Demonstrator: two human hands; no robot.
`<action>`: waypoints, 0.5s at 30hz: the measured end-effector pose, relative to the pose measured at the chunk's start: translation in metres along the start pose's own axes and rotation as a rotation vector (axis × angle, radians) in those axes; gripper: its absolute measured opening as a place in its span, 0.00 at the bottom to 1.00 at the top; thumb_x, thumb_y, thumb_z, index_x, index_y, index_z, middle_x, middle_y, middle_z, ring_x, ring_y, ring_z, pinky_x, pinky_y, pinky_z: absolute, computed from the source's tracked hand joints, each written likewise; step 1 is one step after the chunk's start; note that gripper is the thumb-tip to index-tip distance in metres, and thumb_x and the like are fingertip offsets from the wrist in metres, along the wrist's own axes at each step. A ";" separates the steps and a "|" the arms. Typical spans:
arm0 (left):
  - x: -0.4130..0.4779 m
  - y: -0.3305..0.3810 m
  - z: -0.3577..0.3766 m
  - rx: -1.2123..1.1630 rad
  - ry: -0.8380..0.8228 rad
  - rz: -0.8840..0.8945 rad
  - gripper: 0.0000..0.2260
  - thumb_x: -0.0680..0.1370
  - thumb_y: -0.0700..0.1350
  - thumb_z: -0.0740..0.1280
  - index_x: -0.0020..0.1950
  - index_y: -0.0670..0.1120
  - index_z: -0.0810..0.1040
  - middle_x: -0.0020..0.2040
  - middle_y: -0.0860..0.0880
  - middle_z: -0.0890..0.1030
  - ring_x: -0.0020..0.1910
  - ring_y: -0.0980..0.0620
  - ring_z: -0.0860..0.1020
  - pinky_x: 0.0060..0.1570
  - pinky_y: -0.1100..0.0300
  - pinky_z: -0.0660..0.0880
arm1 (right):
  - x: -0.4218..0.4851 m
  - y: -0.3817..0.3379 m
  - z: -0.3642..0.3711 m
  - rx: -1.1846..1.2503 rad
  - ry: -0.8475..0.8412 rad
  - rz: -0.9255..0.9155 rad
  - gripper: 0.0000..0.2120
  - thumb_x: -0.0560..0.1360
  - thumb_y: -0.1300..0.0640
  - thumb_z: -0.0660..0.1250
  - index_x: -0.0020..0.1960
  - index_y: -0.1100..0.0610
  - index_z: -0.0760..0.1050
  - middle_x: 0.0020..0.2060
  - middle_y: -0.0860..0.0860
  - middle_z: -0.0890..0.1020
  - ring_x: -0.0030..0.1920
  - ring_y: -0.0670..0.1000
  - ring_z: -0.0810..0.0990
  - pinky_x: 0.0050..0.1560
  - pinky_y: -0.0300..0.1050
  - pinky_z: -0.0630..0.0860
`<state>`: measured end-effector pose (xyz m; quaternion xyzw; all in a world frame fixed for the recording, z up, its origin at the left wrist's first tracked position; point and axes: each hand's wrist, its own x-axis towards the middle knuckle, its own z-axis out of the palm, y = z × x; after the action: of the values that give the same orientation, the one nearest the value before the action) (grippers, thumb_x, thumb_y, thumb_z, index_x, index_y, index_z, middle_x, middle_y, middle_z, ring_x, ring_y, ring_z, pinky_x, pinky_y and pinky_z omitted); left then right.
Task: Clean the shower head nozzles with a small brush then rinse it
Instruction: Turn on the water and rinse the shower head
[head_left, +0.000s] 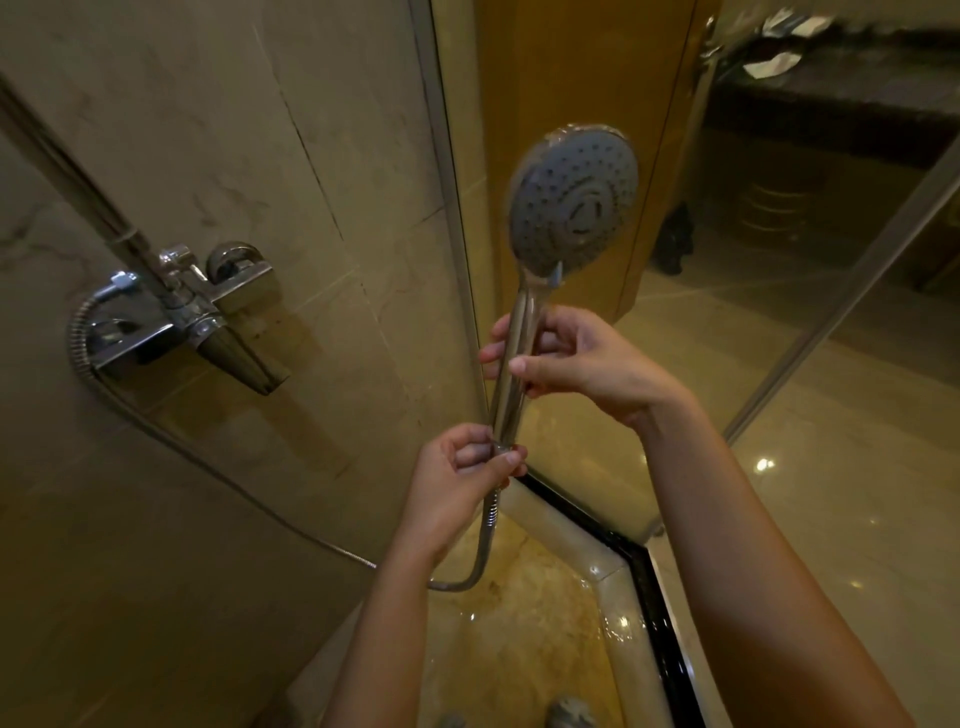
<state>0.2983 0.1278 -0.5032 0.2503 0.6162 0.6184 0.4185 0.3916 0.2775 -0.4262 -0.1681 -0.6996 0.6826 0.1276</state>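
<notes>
We count one chrome mixer valve (192, 312) on the tiled wall (260, 130) at left, one metal hose (234, 483) looping from it, one shower head (574, 200), and two hands, with no brush in sight. The left hand (457, 478) pinches the hose joint at the handle's base while the right hand (566, 358) is wrapped around the chrome handle higher up, so the shower head stands nearly upright mid-frame, its long axis running bottom to top, its grey nozzle face turned toward us. Below lies a wet marble shower floor (519, 623) edged by a raised curb (571, 540), with a glass enclosure (779, 312) and glossy bathroom floor to the right.
</notes>
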 end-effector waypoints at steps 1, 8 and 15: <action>0.000 0.001 0.001 -0.011 0.004 0.000 0.09 0.71 0.33 0.70 0.48 0.42 0.74 0.37 0.46 0.85 0.36 0.52 0.83 0.47 0.52 0.77 | 0.001 0.001 0.002 -0.002 0.046 -0.010 0.16 0.73 0.66 0.69 0.60 0.62 0.73 0.49 0.53 0.84 0.49 0.49 0.83 0.45 0.43 0.77; -0.005 -0.004 0.004 0.022 -0.079 -0.021 0.13 0.67 0.42 0.72 0.50 0.42 0.77 0.43 0.43 0.85 0.42 0.48 0.84 0.45 0.57 0.78 | 0.006 0.001 0.006 -0.226 0.118 -0.077 0.18 0.67 0.56 0.77 0.51 0.62 0.75 0.37 0.50 0.77 0.36 0.45 0.77 0.38 0.38 0.76; -0.006 0.000 0.010 0.002 -0.094 -0.005 0.06 0.73 0.35 0.68 0.45 0.45 0.77 0.39 0.47 0.85 0.38 0.52 0.83 0.41 0.61 0.78 | 0.005 0.010 0.012 0.124 0.059 0.001 0.19 0.70 0.55 0.71 0.58 0.58 0.72 0.47 0.51 0.81 0.49 0.49 0.81 0.54 0.49 0.77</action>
<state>0.3092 0.1283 -0.5005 0.2780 0.5973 0.6041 0.4484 0.3824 0.2684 -0.4372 -0.1802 -0.6517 0.7196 0.1579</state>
